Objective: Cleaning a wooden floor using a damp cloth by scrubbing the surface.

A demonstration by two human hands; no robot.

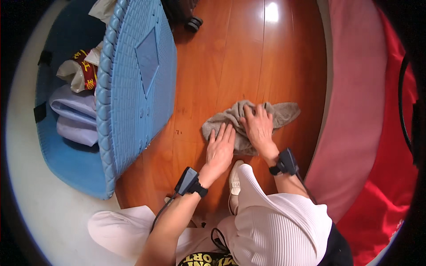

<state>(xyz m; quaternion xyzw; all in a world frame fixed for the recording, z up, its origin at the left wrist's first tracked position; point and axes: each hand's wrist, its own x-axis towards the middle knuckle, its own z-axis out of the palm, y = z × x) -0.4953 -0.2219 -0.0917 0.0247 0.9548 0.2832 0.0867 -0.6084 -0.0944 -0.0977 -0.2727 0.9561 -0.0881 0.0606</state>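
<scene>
A grey-brown cloth (pixel 284 114) lies rumpled on the wooden floor in front of me, with both my hands on it. My left hand (pixel 220 146) rests flat on its near left part, fingers stretched out and side by side. Further in, my right hand (pixel 259 128) presses down on the middle, its fingers bent into the bunched folds. The fabric gathers around those fingertips, and one end of it trails off to the right. Both wrists wear dark strapped-on devices with cables.
A blue woven-pattern plastic bin (pixel 128 88) stands at the left, holding folded lilac fabric (pixel 73 111) and bags. A dark caster wheel (pixel 193 24) shows at the top. Pink fabric (pixel 355 88) and red fabric (pixel 377 213) border the right. My shoe (pixel 234 188) is just behind the cloth.
</scene>
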